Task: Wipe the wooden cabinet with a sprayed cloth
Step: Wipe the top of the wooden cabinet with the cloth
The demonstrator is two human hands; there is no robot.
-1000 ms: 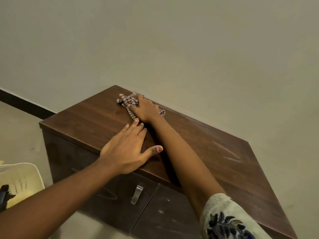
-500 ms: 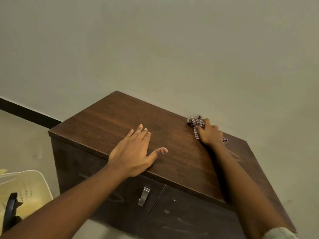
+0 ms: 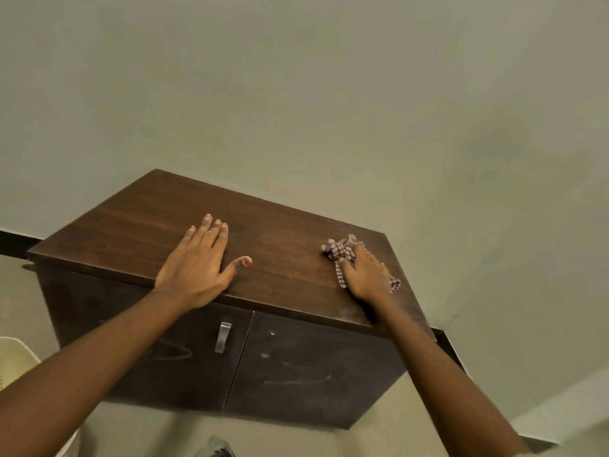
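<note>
A dark brown wooden cabinet (image 3: 283, 245) stands against the wall, with two doors below its flat top. My right hand (image 3: 367, 275) presses a crumpled checked cloth (image 3: 339, 250) onto the right part of the top, near the right edge. The cloth sticks out past my fingertips and under my wrist side. My left hand (image 3: 197, 265) lies flat on the top near the front edge, fingers together and thumb spread, holding nothing.
A metal handle (image 3: 223, 336) is on the left door. A pale plastic basket (image 3: 13, 361) sits on the floor at the lower left. The plain wall (image 3: 329, 110) rises right behind the cabinet, with a dark skirting strip along the floor.
My right hand has swept the cloth from the back left corner along the back to the right end, then drawn it toward the front. The left hand stays flat in place.
</note>
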